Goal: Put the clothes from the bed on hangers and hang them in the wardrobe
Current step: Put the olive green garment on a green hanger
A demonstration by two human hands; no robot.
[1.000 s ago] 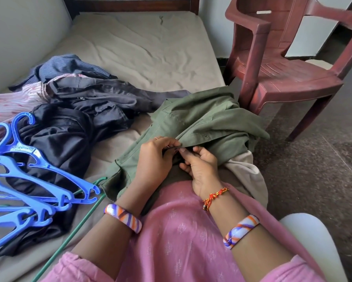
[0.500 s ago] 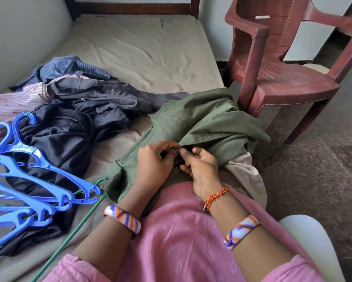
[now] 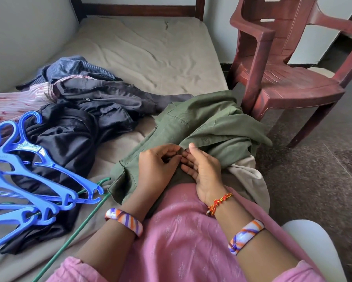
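An olive green shirt (image 3: 209, 123) lies across my lap and the bed's near edge. My left hand (image 3: 156, 167) and my right hand (image 3: 203, 167) meet at its front edge and pinch the cloth between fingertips and thumbs. A heap of dark clothes (image 3: 79, 123) sits on the bed to the left, with a striped blue garment (image 3: 73, 68) behind it. Several blue plastic hangers (image 3: 22, 171) lie at the far left on the dark clothes. A green wire hanger (image 3: 69, 239) runs beneath them. No wardrobe is in view.
The bed (image 3: 150, 47) has a beige sheet and a dark wooden frame. A maroon plastic chair (image 3: 289, 78) stands on the floor right of the bed. A pink patterned cloth (image 3: 12, 102) lies at the left. A white rounded object (image 3: 315, 245) is by my right arm.
Both hands have stayed on the green shirt's front edge. My right fingers have straightened a little against the cloth. The view has tilted slightly down.
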